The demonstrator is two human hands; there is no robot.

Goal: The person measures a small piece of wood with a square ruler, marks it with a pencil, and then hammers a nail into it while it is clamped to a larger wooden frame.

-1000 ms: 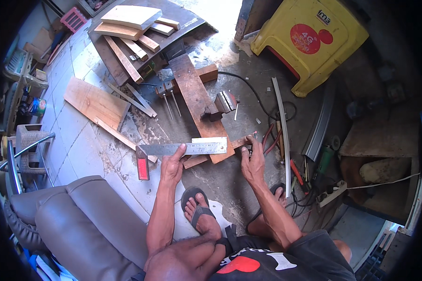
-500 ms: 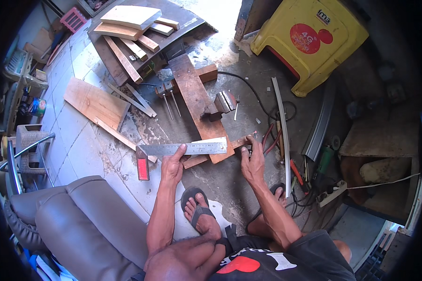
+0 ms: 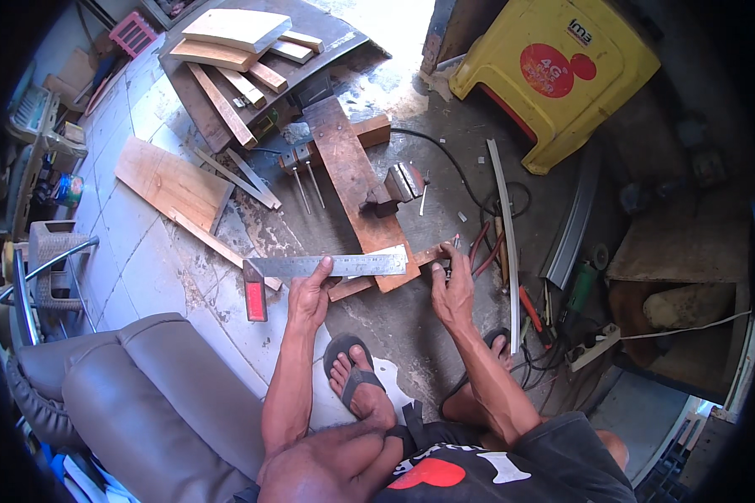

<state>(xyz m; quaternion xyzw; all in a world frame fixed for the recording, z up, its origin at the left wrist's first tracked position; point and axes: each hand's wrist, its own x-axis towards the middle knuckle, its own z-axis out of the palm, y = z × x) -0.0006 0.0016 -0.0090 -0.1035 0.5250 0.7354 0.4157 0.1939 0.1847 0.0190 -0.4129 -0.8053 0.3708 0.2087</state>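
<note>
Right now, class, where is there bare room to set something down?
White tiles between the wooden strip and brown sofa; dark floor between the sandals. Crowded right of the right hand: white trim, green grinder, power strip.

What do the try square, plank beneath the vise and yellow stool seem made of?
Try square: bare metal blade, grey sheen; handle material unclear. Plank: apparently worn wood, brown and stained. Yellow stool: probably smooth plastic, rounded edges, even colour.

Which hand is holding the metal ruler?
The left hand: it grips the ruler. The right hand is apart from it, past the end away from the red handle.
</note>
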